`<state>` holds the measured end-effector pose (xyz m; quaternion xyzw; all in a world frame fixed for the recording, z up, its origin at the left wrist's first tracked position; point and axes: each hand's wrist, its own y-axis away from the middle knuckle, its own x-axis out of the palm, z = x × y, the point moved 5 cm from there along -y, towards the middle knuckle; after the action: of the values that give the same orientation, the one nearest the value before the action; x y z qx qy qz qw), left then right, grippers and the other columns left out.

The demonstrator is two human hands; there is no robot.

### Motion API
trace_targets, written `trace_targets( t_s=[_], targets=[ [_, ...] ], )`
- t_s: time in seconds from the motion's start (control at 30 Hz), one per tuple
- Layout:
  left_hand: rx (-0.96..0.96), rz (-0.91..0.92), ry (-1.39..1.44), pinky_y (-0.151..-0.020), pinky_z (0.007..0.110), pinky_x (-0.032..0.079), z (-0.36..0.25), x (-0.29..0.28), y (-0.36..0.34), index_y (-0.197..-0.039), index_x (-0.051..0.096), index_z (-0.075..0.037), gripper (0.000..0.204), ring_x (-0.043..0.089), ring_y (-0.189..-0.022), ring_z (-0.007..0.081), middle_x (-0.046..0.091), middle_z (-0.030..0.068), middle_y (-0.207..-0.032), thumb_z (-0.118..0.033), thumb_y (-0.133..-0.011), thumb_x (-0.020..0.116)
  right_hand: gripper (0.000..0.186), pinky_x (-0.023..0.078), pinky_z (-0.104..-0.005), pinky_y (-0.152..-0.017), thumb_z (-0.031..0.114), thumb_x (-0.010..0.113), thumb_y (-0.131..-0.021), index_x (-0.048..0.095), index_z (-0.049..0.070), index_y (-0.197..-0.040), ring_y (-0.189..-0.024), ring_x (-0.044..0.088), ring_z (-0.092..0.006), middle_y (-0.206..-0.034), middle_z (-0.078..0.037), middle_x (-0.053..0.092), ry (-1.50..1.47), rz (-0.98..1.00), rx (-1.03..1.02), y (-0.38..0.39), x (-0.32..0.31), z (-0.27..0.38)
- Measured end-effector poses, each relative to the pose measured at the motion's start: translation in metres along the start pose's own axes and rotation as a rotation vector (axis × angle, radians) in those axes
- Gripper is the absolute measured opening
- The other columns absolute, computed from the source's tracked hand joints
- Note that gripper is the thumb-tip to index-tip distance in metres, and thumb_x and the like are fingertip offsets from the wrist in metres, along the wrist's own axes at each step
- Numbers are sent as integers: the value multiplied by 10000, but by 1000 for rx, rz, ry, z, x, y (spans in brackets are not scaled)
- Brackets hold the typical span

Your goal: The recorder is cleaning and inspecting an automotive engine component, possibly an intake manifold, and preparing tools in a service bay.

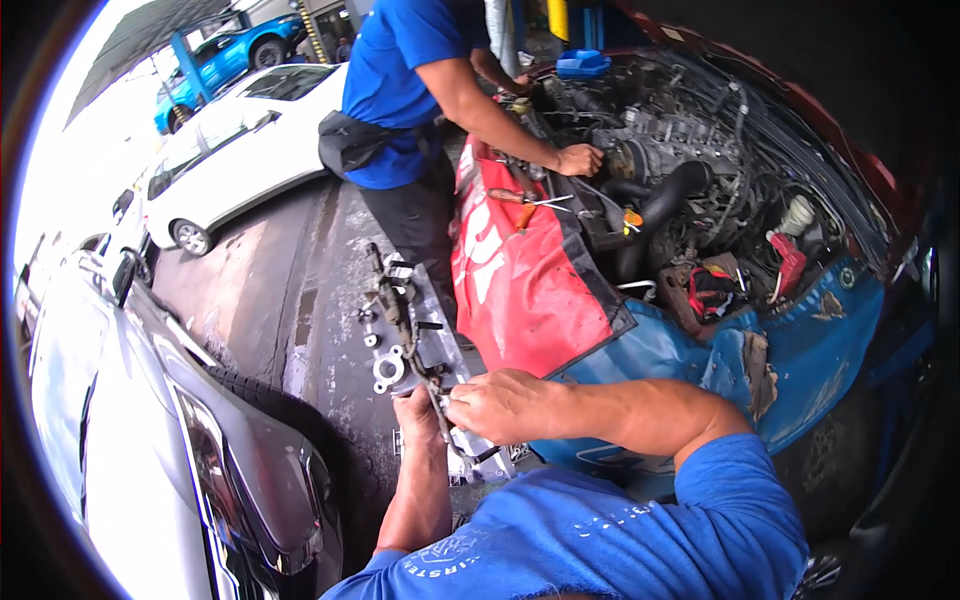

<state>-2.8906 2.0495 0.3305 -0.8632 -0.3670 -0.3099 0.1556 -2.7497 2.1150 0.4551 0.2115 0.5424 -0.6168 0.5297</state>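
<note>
A long silver metal engine part (388, 370), with a round flange and what looks like a black wiring harness (392, 305) along it, is held up in front of me. My left hand (420, 415) grips it from below near the flange; most of its fingers are hidden behind the part. My right hand (505, 405) comes in from the right, fingers curled and closed at the harness. A small light-coloured piece shows at those fingertips, too small to name.
On the right is an open engine bay (670, 150) with red (510, 300) and blue (650, 345) fender covers. Screwdrivers (525, 215) lie on the red cover. A co-worker (400, 100) leans over the engine. A silver car (170, 430) stands close on my left, a white car (240, 140) beyond.
</note>
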Motion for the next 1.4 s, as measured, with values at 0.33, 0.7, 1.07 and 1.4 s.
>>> trace_targets(
  t_s=[0.33, 0.7, 1.07, 1.4],
  targets=[
    [-114, 25, 95, -700, 293, 562, -9, -8, 11, -1034, 651, -62, 309, 662, -748, 141, 685, 29, -894, -104, -748, 762, 95, 493, -289, -605, 81, 651, -912, 615, -7, -920, -674, 601, -118, -810, -66, 643, -511, -362, 435, 23, 1, -85],
    [-163, 110, 162, -732, 363, 604, -14, -5, 28, -1071, 636, 11, 415, 704, -770, 212, 702, 109, -906, -76, -686, 763, 285, 546, -302, -727, -62, 451, -959, 623, 45, -1160, -862, 656, -134, -983, -33, 673, -1388, 146, 852, 33, 84, -82],
    [-308, 19, 181, -638, 386, 629, -27, 28, 45, -1063, 621, 19, 415, 711, -697, 254, 694, 139, -849, -128, -695, 746, 244, 559, -338, -795, 184, 500, -977, 611, 62, -1157, -944, 670, -172, -1036, -75, 676, -1803, 78, 983, 48, 175, -140],
    [-368, 18, 233, -625, 393, 629, -32, 25, 47, -1077, 619, 17, 447, 712, -697, 265, 695, 149, -849, -160, -690, 755, 123, 560, -327, -645, 127, 595, -952, 625, 42, -1035, -729, 660, -177, -912, -73, 681, -1205, -125, 972, 44, 108, -102]
  ],
)
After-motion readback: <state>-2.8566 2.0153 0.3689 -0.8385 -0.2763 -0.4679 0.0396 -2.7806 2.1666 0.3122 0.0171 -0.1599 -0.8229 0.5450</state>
